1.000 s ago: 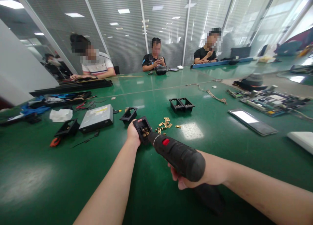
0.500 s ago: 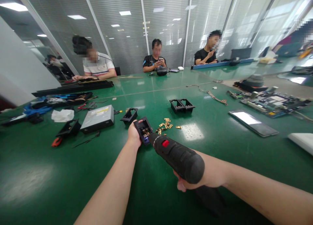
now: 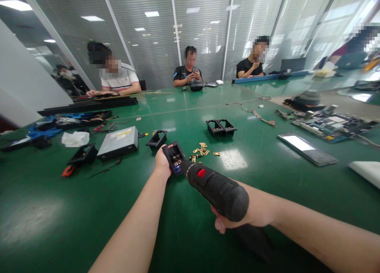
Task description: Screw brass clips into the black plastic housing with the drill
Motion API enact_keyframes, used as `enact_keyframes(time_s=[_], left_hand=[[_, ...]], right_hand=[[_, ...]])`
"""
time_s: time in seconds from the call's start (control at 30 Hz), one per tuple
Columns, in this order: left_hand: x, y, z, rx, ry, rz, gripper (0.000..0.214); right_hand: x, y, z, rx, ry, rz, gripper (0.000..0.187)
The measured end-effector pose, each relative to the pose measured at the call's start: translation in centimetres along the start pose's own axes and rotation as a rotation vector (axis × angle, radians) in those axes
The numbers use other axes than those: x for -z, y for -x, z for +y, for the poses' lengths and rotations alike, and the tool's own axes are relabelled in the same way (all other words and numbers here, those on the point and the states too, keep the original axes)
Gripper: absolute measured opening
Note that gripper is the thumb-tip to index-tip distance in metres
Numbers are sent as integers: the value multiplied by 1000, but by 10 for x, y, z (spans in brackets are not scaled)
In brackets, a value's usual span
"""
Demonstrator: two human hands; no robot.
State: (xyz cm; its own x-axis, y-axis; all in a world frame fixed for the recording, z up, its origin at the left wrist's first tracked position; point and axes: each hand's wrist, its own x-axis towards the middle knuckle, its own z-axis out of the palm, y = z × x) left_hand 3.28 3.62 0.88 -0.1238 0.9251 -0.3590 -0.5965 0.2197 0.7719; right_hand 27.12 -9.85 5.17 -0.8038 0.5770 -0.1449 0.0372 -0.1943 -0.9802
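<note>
My left hand (image 3: 162,162) is closed around a black plastic socket housing (image 3: 174,156), tilted up off the green table, with brass-coloured parts inside it. A black cordless drill (image 3: 218,188) with a red switch is gripped in my right hand (image 3: 225,221). Its front end points into the lower right of the housing; the bit's tip is hidden behind the drill body. Just beyond lie several small brass plates (image 3: 203,148) and screws. Behind my left hand stands another black housing (image 3: 156,139), and a joined pair of black housings (image 3: 221,127) sits farther back.
To the left are a silver disc drive (image 3: 118,142), a black housing (image 3: 83,155), white tissue (image 3: 75,139) and tangled tools. A phone (image 3: 306,147), circuit board (image 3: 337,122) and cord (image 3: 261,118) lie on the right. Three people sit across the table (image 3: 184,106).
Almost nothing differs. The drill and housing stay together in the same pose, and the view has shifted very slightly.
</note>
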Motion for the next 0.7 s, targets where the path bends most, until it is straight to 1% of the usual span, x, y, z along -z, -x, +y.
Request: enact_keyframes(time_s=[0.13, 0.23, 0.33, 0.4, 0.47, 0.57, 0.63, 0.7], left_hand=[[-1, 1, 1, 5, -1, 14, 24], [-1, 1, 1, 5, 5, 15, 26], [-1, 1, 1, 7, 0, 2, 27], [-1, 1, 1, 3, -2, -3, 27], [-1, 1, 1, -1, -8, -4, 26], [-1, 1, 1, -5, -11, 11, 25], [-2, 1, 1, -17, 1, 33, 25], [-2, 0, 1, -25, 12, 51, 25]], right_hand=[[-1, -1, 2, 3, 1, 17, 24], [-1, -2, 0, 2, 42, 22, 24], [-3, -2, -5, 35, 105, 20, 25], [-4, -1, -8, 61, 151, 58, 32], [-6, 0, -10, 82, 159, 87, 45], [-8, 1, -9, 75, 117, 70, 58], [-8, 0, -8, 52, 123, 86, 61], [-7, 0, -7, 54, 154, 113, 59]])
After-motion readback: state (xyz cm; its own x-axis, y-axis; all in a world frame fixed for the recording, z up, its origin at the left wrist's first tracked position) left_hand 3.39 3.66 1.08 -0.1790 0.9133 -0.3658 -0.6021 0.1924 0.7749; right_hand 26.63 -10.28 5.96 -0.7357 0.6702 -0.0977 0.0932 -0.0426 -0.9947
